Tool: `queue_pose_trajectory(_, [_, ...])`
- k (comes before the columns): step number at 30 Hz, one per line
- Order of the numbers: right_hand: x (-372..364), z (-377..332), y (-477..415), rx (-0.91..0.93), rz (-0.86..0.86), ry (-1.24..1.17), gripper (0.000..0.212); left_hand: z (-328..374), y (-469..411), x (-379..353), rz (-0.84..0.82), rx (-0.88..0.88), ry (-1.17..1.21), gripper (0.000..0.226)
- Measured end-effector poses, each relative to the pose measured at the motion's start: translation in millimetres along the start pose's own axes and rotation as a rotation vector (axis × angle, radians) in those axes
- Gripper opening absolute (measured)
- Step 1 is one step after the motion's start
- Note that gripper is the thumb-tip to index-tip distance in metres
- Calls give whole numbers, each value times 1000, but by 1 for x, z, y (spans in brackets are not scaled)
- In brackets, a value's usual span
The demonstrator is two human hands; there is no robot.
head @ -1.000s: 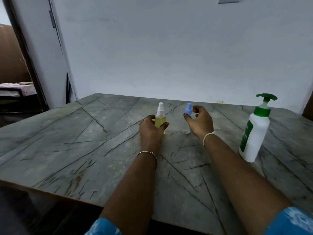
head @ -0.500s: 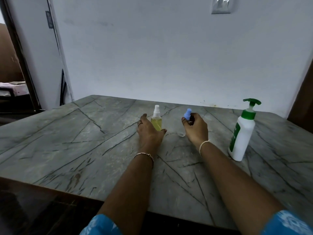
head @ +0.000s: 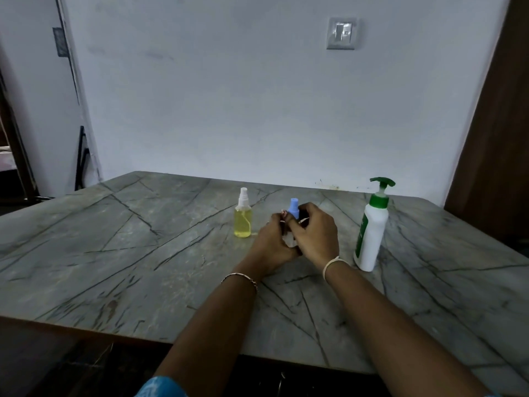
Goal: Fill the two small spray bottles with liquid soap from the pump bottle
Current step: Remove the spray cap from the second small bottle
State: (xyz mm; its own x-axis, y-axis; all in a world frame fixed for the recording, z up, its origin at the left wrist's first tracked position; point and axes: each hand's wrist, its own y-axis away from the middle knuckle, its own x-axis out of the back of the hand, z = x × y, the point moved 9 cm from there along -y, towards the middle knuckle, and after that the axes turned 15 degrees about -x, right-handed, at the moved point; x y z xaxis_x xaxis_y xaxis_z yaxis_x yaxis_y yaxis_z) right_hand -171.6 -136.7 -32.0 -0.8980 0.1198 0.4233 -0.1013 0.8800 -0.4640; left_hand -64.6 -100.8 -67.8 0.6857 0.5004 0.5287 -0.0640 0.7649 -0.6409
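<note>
A small spray bottle with a white top point(head: 243, 217), holding yellow liquid, stands alone on the grey marble table point(head: 120, 253). Just right of it both hands meet around a second small clear bottle with a blue spray top point(head: 293, 209). My left hand point(head: 272, 242) grips its body from the left and my right hand point(head: 316, 234) wraps it from the right, fingers near the blue top. Most of that bottle is hidden by the fingers. The white pump bottle with a green pump point(head: 372, 227) stands upright to the right of my right hand.
The table's back edge meets a white wall with a switch plate point(head: 342, 32). A brown door or panel point(head: 495, 138) rises at the right. A doorway opens at the far left. The table's front edge runs close to my body.
My left hand let go of the yellow bottle and moved right to join my right hand on the blue-topped bottle. The camera tilted up.
</note>
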Motion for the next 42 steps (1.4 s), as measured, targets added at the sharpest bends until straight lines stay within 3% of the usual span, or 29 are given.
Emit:
queue_pose_trajectory(6, [9,4,10,-53,41,-87,28,0,0,5,72,-9,1,38])
queue_pose_trajectory(18, [18,9,3,-116,43,-98,28,-4,-3,-12,-41,75,207,27])
queue_pose_trajectory(30, [23,10,3,-109,-26,-134,32,2,3,-18,-171,121,357,35])
queue_pose_trajectory(34, [18,17,1,-144,-71,-205,30,2,4,-17,-141,136,397,36])
queue_pose_trajectory(38, [7,10,0,-148,-197,-456,27,8,1,-13,-103,69,226,53])
queue_pose_trajectory(42, [5,3,0,-220,-192,-638,15,18,-2,-18,-158,-22,81,28])
